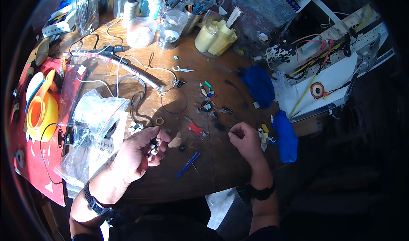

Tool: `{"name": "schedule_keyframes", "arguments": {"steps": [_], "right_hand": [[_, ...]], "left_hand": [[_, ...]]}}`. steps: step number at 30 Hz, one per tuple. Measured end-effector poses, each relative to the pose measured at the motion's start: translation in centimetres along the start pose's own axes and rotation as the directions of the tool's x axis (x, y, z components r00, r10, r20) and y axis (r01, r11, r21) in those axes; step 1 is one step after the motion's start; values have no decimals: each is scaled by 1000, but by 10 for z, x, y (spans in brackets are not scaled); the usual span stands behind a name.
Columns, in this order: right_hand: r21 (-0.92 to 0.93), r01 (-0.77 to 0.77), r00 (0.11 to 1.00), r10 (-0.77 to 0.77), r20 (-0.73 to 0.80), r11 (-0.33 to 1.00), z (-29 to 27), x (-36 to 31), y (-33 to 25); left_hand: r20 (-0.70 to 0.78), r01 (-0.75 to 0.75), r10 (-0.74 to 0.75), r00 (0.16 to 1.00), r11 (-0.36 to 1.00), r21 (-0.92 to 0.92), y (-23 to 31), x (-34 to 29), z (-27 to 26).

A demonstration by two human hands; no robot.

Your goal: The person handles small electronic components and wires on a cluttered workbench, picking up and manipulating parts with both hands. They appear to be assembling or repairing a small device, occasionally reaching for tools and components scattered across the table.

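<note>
My left hand (135,152) is cupped above the table, its fingers curled round several small white and dark parts (153,149); their kind is too small to tell. My right hand (248,144) hovers to the right, thumb and forefinger pinched together; anything between them is hidden. A brass-coloured ring (159,121) lies just beyond the left hand. Between the hands are a red flat piece (195,128), a small black ring (182,148) and a slim blue tool (188,164). Small loose components (207,106) with wires lie farther off.
Clear plastic cups (142,33) and a yellowish container (216,40) stand at the back. Cables (138,87) and plastic bags (96,113) cover the left, beside an orange-yellow object (42,109). Blue cloths (257,85) lie right, near a white tray (328,89) with wires.
</note>
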State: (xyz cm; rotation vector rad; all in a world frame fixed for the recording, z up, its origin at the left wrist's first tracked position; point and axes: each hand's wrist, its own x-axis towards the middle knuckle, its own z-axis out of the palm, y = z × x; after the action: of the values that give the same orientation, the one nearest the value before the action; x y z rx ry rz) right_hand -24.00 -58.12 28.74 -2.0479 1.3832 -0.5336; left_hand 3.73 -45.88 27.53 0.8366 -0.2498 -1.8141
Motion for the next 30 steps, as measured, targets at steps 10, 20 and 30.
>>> {"name": "schedule_keyframes", "arguments": {"steps": [10, 20, 30], "right_hand": [[314, 395, 907, -421, 18, 863, 64, 5, -79], [-192, 64, 988, -89, -125, 979, 32, 44, 11], [-336, 153, 981, -185, -64, 929, 31, 38, 6]], "left_hand": [[78, 94, -93, 993, 996, -10, -1, 2, -1], [-10, 4, -4, 1000, 1000, -16, 1, 1, -3], [6, -1, 2, 1000, 996, -91, 0, 1, -4]]}}
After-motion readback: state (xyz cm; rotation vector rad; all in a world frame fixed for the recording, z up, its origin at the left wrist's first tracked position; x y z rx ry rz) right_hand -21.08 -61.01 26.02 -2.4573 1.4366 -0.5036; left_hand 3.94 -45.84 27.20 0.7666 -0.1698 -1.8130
